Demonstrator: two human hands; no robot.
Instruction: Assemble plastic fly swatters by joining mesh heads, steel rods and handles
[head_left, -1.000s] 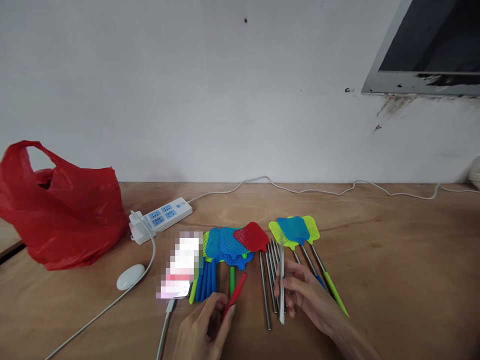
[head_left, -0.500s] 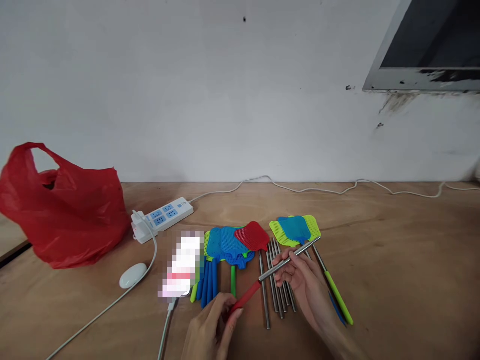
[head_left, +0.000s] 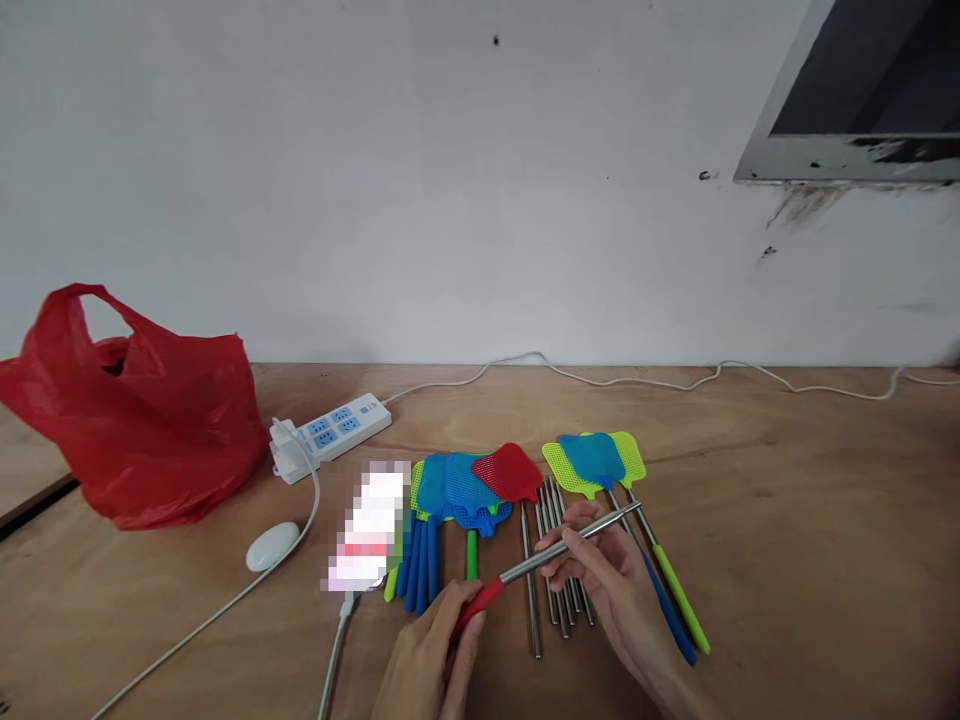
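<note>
My left hand [head_left: 426, 650] is closed round a red handle grip [head_left: 484, 598] at the lower middle. A silver metal rod [head_left: 540, 566] runs out of the grip's upper end and slants up to the right. My right hand [head_left: 604, 575] pinches this rod between thumb and fingers. Beneath and beside the right hand lie several loose metal rods [head_left: 533, 620]. Fly swatter heads lie behind the hands: a red head [head_left: 508, 472], blue heads [head_left: 466, 480] and a yellow-green head [head_left: 566, 475]. Several blue grips [head_left: 421, 570] and a green grip [head_left: 472, 555] lie near my left hand.
Two swatters with a blue handle [head_left: 670, 612] and a yellow-green handle [head_left: 681, 600] lie right of my right hand. To the left are a lit, blurred-out phone [head_left: 367, 525], a white mouse-shaped object [head_left: 272, 547], a power strip [head_left: 345, 425] and a red plastic bag [head_left: 165, 430].
The red grip and rod have come down slightly, the rod lying a little flatter. Less of the red grip shows beyond my left hand. My right hand still pinches the rod.
</note>
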